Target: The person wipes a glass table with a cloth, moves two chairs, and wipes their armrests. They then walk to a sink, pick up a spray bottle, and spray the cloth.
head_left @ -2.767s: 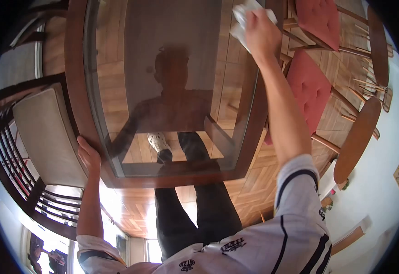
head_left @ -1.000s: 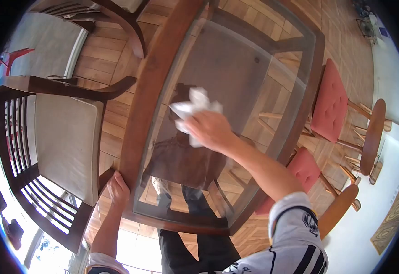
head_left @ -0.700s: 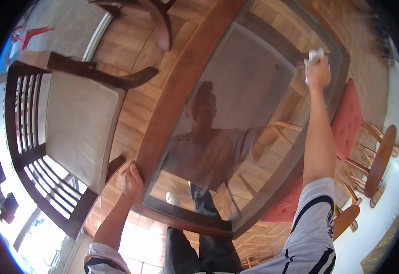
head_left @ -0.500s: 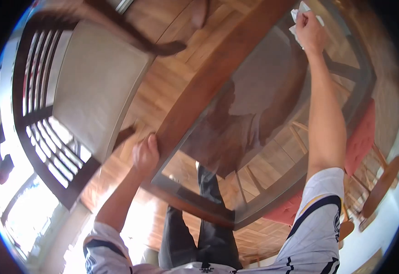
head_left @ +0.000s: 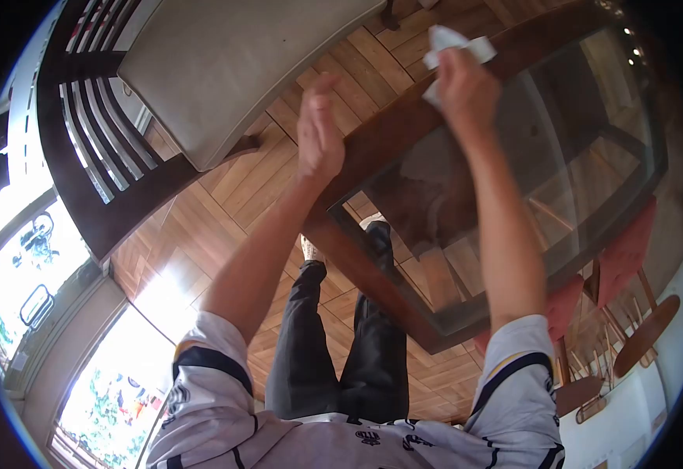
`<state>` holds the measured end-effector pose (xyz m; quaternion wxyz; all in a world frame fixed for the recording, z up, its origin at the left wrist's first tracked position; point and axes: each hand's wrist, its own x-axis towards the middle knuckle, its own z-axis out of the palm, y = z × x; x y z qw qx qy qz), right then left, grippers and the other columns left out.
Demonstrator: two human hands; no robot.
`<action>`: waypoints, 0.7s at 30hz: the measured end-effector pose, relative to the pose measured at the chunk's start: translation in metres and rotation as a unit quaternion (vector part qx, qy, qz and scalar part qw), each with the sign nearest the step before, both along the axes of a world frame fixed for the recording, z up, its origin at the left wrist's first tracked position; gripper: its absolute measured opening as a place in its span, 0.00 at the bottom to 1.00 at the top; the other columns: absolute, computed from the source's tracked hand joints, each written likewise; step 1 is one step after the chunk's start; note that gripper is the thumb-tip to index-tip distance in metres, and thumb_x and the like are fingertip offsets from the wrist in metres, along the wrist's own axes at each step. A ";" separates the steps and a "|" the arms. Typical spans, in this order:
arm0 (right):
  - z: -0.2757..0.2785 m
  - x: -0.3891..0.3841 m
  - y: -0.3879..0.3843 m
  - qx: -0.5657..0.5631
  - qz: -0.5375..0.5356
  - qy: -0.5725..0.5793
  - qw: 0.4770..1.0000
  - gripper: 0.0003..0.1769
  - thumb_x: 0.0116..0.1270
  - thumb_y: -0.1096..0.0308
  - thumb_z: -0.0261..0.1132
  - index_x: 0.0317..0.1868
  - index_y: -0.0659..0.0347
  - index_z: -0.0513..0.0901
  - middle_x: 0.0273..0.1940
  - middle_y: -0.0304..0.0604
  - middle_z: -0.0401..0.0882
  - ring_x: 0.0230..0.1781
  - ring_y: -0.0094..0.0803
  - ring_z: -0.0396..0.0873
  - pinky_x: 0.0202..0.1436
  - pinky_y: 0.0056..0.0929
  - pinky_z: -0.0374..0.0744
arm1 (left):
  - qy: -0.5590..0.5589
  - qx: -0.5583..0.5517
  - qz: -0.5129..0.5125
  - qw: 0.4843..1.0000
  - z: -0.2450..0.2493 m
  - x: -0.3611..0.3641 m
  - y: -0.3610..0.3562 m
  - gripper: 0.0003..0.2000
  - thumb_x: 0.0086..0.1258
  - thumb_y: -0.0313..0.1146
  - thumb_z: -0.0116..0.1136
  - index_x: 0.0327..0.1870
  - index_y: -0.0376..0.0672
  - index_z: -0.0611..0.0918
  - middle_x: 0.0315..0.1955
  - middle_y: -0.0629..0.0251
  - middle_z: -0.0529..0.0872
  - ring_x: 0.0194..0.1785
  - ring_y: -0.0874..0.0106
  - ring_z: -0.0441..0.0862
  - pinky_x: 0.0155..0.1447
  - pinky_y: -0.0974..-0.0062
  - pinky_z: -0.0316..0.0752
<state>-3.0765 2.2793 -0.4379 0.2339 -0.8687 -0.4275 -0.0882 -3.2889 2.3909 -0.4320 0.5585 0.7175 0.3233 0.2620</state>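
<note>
A white cloth or tissue [head_left: 449, 39] is pinched in my right hand [head_left: 469, 87], above the wooden border of the glass-topped table [head_left: 404, 109]. My left hand [head_left: 320, 137] is raised at the table's outer wooden edge, its fingers stretched upward and nothing visible in it. Whether its palm touches the wood cannot be told. The glass [head_left: 537, 141] lies to the right of both hands and reflects dark shapes.
A chair with a pale seat [head_left: 224, 62] and dark slatted back stands at upper left. Red chairs [head_left: 623, 254] are beyond the table at right. My legs [head_left: 302, 352] stand on the wooden floor [head_left: 232, 187], near a bright doorway [head_left: 115, 391] at lower left.
My right hand has moved left with the cloth, from over the glass to the wooden border. My left hand has moved up and right and opened its fingers. The view has shifted.
</note>
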 end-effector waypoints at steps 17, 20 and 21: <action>0.275 -0.456 0.033 0.255 0.071 0.911 0.316 0.16 0.72 0.53 0.58 0.45 0.58 0.78 0.37 0.34 0.78 0.34 0.21 0.77 0.37 0.22 0.76 | -0.024 -0.424 0.128 0.896 0.272 -0.424 -0.040 0.24 0.78 0.53 0.41 0.54 0.39 0.76 0.53 0.60 0.78 0.58 0.68 0.76 0.59 0.68 0.73; 0.309 -0.467 0.032 0.251 0.091 0.917 0.295 0.17 0.72 0.53 0.59 0.49 0.58 0.78 0.39 0.36 0.79 0.37 0.23 0.80 0.41 0.23 0.79 | -0.194 -0.494 0.088 0.843 0.364 -0.405 -0.024 0.21 0.77 0.49 0.48 0.53 0.38 0.76 0.51 0.60 0.80 0.55 0.72 0.77 0.55 0.71 0.74; 0.314 -0.476 0.032 0.254 0.103 0.920 0.282 0.18 0.72 0.53 0.59 0.50 0.58 0.77 0.39 0.37 0.80 0.38 0.24 0.80 0.42 0.24 0.80 | -0.151 -0.413 0.047 0.897 0.383 -0.411 -0.018 0.20 0.76 0.47 0.50 0.52 0.37 0.77 0.48 0.61 0.82 0.52 0.73 0.78 0.53 0.72 0.74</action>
